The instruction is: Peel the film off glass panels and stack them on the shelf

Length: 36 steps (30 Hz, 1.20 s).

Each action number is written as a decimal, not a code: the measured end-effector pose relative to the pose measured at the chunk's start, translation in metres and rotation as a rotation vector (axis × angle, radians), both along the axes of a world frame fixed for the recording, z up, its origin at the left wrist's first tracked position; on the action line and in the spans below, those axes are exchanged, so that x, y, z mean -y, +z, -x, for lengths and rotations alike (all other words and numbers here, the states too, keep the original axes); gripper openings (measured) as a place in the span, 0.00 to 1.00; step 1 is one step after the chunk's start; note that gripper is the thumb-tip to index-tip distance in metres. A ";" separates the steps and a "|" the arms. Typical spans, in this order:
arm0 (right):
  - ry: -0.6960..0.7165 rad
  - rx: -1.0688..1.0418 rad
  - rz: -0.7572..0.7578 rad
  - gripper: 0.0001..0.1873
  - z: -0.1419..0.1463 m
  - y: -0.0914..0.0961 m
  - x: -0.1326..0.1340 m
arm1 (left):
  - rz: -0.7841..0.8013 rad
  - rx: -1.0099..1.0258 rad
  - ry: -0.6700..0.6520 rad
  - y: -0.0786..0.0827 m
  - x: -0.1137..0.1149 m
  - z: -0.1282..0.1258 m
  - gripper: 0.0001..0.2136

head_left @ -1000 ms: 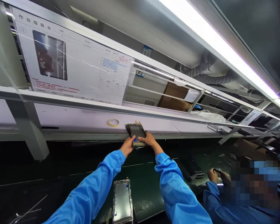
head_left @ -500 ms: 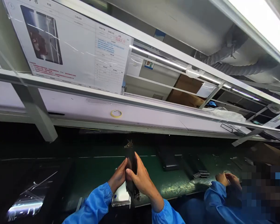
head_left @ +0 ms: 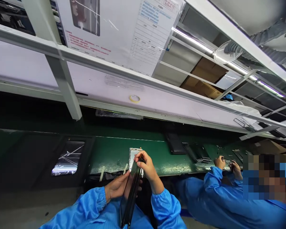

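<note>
Both my hands hold a stack of dark flat panels [head_left: 131,194], seen edge-on and tilted toward me over my lap. My left hand [head_left: 115,188] cups the stack from the left and below, fingers closed on it. My right hand [head_left: 146,168] grips its top end, fingers curled over the edge. Just beyond my right hand a single silver-framed panel [head_left: 132,155] lies flat on the green belt [head_left: 109,152].
A white shelf [head_left: 157,101] with a tape roll [head_left: 134,98] runs above the belt, an instruction sheet [head_left: 124,28] above that. More dark panels [head_left: 195,152] lie on the belt to the right. A co-worker in a blue sleeve [head_left: 212,187] works at the right.
The stack of panels has come down from the white shelf to the belt and then to my lap. The view has tilted down, and both hands stay closed on the stack.
</note>
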State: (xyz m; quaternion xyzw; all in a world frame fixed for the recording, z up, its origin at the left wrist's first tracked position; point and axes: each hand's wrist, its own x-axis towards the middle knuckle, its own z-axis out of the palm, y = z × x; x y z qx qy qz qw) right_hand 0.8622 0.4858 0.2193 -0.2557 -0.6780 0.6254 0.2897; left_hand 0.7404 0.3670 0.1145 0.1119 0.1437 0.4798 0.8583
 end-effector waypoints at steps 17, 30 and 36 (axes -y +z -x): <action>-0.217 0.072 0.004 0.27 0.021 -0.017 0.023 | 0.101 0.174 -0.035 0.005 0.011 0.005 0.26; -0.335 0.529 -0.243 0.42 -0.039 -0.018 0.037 | 0.357 -0.230 0.419 0.011 -0.033 -0.007 0.12; -0.548 0.400 -0.302 0.37 -0.077 -0.038 0.008 | 0.074 -0.307 0.410 0.084 -0.063 -0.012 0.22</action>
